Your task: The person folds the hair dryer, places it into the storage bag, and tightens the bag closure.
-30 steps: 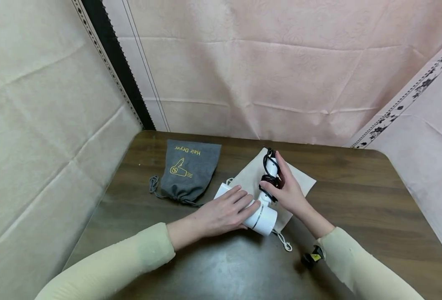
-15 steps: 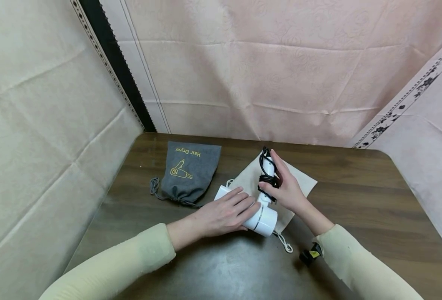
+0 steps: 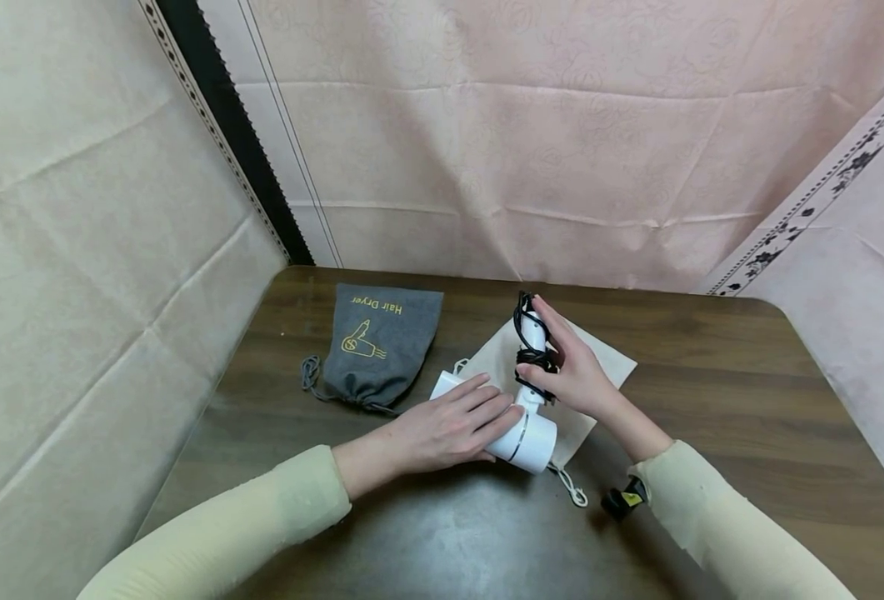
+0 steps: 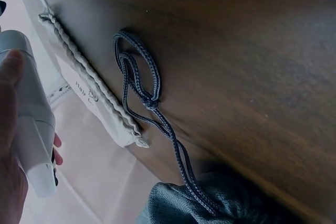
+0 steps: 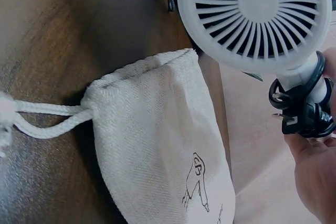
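Observation:
A white hair dryer point(image 3: 533, 442) is held by both hands over a cream drawstring pouch point(image 3: 605, 362) on the table. My left hand point(image 3: 452, 425) wraps the barrel from above, thumb on one side and fingers on the other in the left wrist view. Up at the handle, my right hand point(image 3: 578, 377) grips it together with the black cord point(image 3: 537, 358) wound round it. The right wrist view shows the round slatted intake point(image 5: 257, 3) and the plug point(image 5: 299, 121) tucked against the handle. Part of the pouch is hidden beneath the dryer.
To the left lies a grey drawstring pouch point(image 3: 382, 350) printed "Hair Dryer", its cord point(image 4: 139, 72) trailing on the wood. The brown table point(image 3: 711, 400) has hanging cloth point(image 3: 486, 167) along its back and sides. A black strap point(image 3: 625, 498) sits at the right cuff.
The dryer's handle has swung slightly to the left, the right hand moving with it. The left hand keeps its place on the barrel. The grey pouch stays put.

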